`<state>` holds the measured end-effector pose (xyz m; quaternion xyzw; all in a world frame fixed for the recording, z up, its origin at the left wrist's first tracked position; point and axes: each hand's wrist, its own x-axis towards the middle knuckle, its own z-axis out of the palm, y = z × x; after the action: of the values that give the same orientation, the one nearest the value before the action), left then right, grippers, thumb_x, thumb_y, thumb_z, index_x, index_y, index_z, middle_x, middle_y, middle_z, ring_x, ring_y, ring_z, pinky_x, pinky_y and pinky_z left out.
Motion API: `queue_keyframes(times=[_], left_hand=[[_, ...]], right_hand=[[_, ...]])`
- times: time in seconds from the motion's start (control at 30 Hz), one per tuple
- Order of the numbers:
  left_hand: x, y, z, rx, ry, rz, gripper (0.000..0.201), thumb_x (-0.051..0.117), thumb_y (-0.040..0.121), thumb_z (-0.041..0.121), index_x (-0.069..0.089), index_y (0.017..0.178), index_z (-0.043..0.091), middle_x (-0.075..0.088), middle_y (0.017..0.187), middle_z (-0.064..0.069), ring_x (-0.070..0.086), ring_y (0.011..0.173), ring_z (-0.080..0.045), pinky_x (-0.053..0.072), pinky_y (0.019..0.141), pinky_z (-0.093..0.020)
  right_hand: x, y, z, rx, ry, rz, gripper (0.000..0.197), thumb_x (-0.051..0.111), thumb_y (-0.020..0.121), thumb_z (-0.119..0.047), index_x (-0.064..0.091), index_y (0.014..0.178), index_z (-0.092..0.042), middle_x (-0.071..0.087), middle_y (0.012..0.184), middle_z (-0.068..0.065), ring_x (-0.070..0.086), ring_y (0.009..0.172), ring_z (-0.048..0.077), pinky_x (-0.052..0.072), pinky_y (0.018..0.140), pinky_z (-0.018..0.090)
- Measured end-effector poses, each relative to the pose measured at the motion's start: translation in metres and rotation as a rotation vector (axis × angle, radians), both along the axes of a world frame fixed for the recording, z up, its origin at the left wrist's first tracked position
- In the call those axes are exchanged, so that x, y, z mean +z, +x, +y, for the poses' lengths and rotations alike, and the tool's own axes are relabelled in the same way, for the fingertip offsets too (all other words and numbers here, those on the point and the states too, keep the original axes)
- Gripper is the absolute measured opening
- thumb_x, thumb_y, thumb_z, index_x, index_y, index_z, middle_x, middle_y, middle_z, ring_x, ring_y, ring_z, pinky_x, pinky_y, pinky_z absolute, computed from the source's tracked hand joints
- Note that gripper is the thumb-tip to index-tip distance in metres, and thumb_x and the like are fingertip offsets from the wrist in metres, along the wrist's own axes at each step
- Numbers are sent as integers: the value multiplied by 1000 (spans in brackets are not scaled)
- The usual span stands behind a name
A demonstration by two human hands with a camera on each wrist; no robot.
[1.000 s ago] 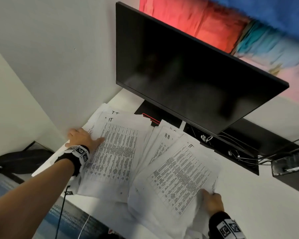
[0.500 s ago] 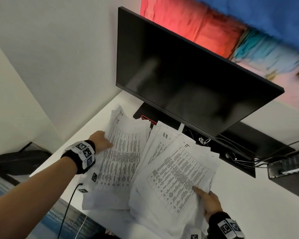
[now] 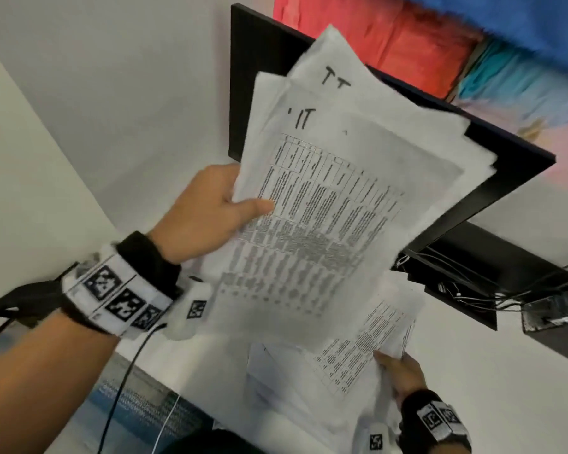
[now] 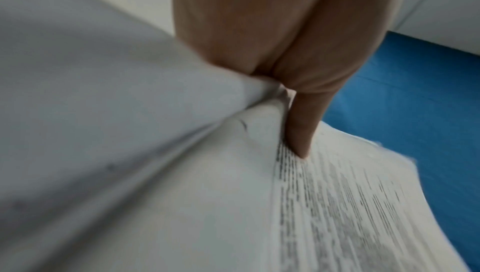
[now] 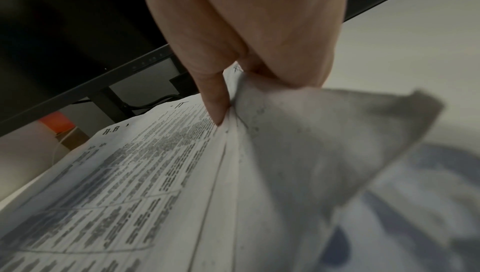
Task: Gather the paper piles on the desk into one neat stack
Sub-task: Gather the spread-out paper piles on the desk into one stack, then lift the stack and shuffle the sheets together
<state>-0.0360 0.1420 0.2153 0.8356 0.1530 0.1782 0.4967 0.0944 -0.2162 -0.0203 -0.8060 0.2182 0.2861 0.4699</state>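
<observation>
My left hand [image 3: 210, 211] grips a pile of printed sheets [image 3: 325, 198] by its left edge, thumb on top, and holds it up in the air in front of the monitor. In the left wrist view the thumb [image 4: 303, 128] presses on this lifted pile [image 4: 337, 204]. Beneath it a second pile of printed sheets [image 3: 364, 352] lies on the white desk [image 3: 492, 381]. My right hand [image 3: 397, 371] pinches that pile at its right edge. In the right wrist view the thumb [image 5: 215, 99] and fingers clamp the second pile's [image 5: 130, 184] lifted corner.
A black monitor [image 3: 492, 178] on a stand fills the back of the desk, with loose cables [image 3: 473, 290] and a dark box [image 3: 554, 312] at the right. A black cable [image 3: 125, 378] hangs over the desk's front edge. White walls close off the left.
My left hand took hold of the left pile and raised it off the desk, up towards the monitor. My right hand stayed at the right pile's edge.
</observation>
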Motion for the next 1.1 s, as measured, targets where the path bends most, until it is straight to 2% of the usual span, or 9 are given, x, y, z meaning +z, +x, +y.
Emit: queue_keyframes(times=[0.17,0.27,0.37,0.43,0.5,0.63,0.8,0.9,1.1], left_hand=[[-78,48,-50,-31,-15,242,18,61,96,13,71,110,18,70,93,2,60,65,-2,41,52,-2],[-143,63,-73,-7,3,503,36,64,91,22,65,125,12,67,113,-8,67,96,-24,53,76,-22],[-188,66,-80,75,60,777,82,77,79,39,39,142,4,41,142,-18,50,127,-34,46,105,-38],[-200,67,-85,83,-12,836,97,81,75,40,29,146,-2,30,151,-21,45,134,-35,42,108,-37],[-202,70,-91,81,-140,832,90,82,77,32,32,144,-2,38,147,-19,47,132,-35,44,100,-34],[-201,71,-88,100,-307,703,39,78,81,10,60,113,-1,66,112,-15,63,113,-37,51,88,-36],[-180,42,-65,-25,-664,365,42,80,75,-4,71,115,4,77,111,-12,73,104,-31,57,93,-46],[-155,29,-61,-168,-825,217,50,77,75,-4,67,123,9,76,118,-8,73,109,-23,57,93,-36],[-129,37,-74,-262,-744,254,43,77,78,-3,69,119,2,79,108,-7,75,100,-23,60,89,-38]], right_hand=[[10,-4,-6,73,48,-23,22,62,94,0,66,114,5,72,102,19,66,76,23,56,54,21],[-3,-8,-10,-6,117,-10,36,65,93,-15,67,126,0,77,109,19,75,90,33,61,83,45],[-3,-10,-10,-137,232,73,53,54,94,-55,68,119,-11,75,110,15,71,101,32,51,101,49],[0,-11,-4,-127,284,110,55,62,87,-60,69,118,-15,77,112,11,72,105,33,51,102,53],[-1,-12,2,-65,251,28,56,78,81,-40,67,129,-13,78,116,13,74,104,34,54,98,54],[8,-16,3,-5,268,-116,39,69,88,2,67,127,-6,76,116,18,75,98,35,59,89,52],[47,-30,-23,9,469,-120,53,79,73,-2,66,125,-1,78,112,17,76,102,36,55,95,55],[74,-34,-27,6,648,-74,60,79,67,-7,65,124,3,77,115,21,75,104,35,58,91,49],[83,-18,9,30,695,-124,54,75,78,-9,65,130,-2,74,125,18,73,112,29,62,84,38]])
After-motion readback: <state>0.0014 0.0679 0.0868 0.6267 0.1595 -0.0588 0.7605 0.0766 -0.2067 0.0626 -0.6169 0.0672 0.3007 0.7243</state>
